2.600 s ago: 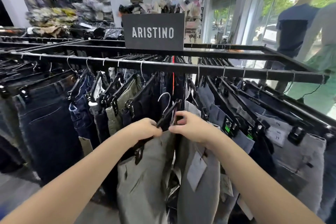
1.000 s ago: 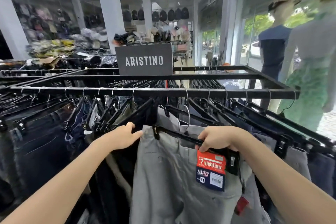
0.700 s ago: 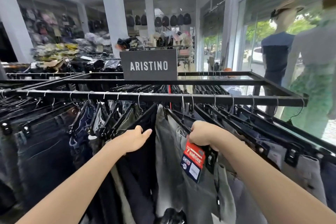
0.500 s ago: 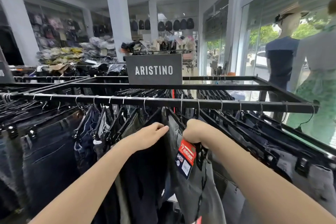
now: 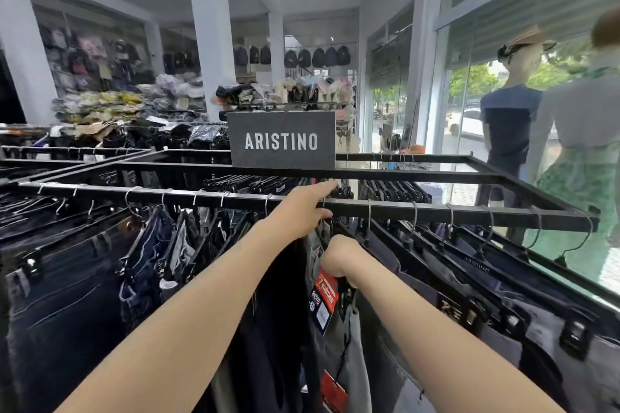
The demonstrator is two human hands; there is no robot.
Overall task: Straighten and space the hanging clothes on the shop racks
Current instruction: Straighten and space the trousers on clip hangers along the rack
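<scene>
A black rail carries a row of trousers on black clip hangers. My right hand grips the hanger of a pair of grey shorts just below the rail; a red and blue price tag dangles under my fist. My left hand reaches up to the rail right above the shorts, its fingers stretched over the bar and its thumb by the hanger's hook. Dark jeans hang to the left, packed close, and grey and navy trousers fan out to the right.
A dark ARISTINO sign stands on the rack's middle bar. Two mannequins stand by the window at the right. More racks and piled clothes fill the back left, with white pillars between them.
The grey shorts were turned edge-on and hung among the other trousers. My left hand rose from the dark trousers up to the rail. My right hand kept hold of the hanger.
</scene>
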